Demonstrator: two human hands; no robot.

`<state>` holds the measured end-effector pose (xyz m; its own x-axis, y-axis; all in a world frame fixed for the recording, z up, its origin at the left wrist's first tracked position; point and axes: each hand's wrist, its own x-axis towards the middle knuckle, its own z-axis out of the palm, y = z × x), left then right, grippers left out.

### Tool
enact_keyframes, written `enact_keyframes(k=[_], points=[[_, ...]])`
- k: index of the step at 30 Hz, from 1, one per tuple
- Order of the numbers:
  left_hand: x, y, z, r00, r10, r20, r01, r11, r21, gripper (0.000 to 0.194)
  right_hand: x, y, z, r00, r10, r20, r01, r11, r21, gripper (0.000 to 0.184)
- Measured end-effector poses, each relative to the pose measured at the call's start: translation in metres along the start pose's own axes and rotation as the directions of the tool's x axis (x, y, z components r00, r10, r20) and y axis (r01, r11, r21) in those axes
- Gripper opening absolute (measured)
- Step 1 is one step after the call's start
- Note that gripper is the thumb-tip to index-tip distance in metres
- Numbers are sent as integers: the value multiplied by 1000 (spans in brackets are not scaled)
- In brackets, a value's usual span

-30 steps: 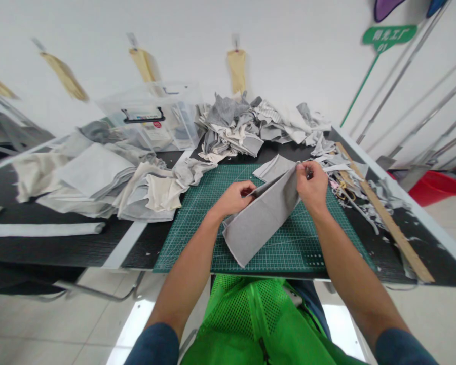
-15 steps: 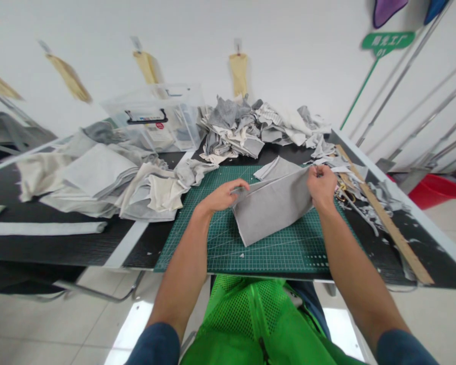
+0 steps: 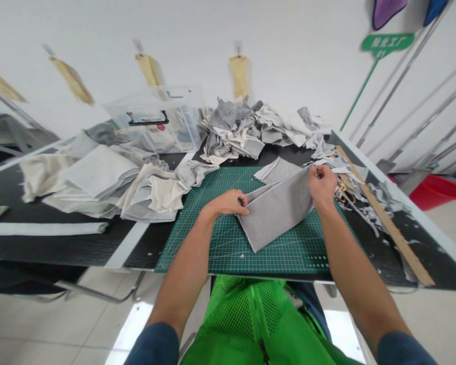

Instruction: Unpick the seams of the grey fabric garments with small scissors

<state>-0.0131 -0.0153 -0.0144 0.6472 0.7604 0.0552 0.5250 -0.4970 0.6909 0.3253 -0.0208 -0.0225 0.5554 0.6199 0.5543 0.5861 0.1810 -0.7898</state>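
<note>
A folded piece of grey cloth (image 3: 275,208) is stretched between my two hands, tilted above the green cutting mat (image 3: 228,253). My left hand (image 3: 231,202) pinches its upper left edge between thumb and fingers. At the upper right corner, my right hand (image 3: 322,185) is closed on the same cloth. Behind it, another grey cloth piece (image 3: 277,170) lies on the far part of the mat. The underside of the held cloth is hidden.
Stacked and crumpled cloths (image 3: 102,172) lie at the left, with a heap of scraps (image 3: 235,126) at the back. A clear plastic box (image 3: 155,121) stands between them. To the right are a wooden strip (image 3: 387,218), cloth trimmings and, on the floor, a red bucket (image 3: 437,191).
My left hand has moved slightly right and nearer to me, its fingers now closing on the cloth's edge. The cloth's left side has swung lower and right. My right hand has barely moved.
</note>
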Motion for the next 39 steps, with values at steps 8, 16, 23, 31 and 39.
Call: enact_keyframes(k=[8, 16, 23, 31, 39], points=[[-1, 6, -8, 911, -10, -411, -76, 978, -192, 14, 5, 13, -1, 997, 36, -69, -36, 999, 8, 23], [10, 0, 1, 762, -222, -608, -187, 824, -535, 52, 6, 22, 3, 990, 131, -60, -126, 989, 84, 25], [7, 3, 0, 706, -208, -677, -167, 880, -444, 45, 4, 17, 4, 989, 143, -25, -138, 978, 156, 26], [-4, 8, -10, 587, -88, -805, -84, 982, -168, 33, 1, 0, -5, 999, -48, -3, 48, 999, 6, 28], [-12, 14, -21, 453, 11, -892, 6, 1000, 16, 30, -10, -20, -13, 989, -150, -11, 150, 989, -2, 32]])
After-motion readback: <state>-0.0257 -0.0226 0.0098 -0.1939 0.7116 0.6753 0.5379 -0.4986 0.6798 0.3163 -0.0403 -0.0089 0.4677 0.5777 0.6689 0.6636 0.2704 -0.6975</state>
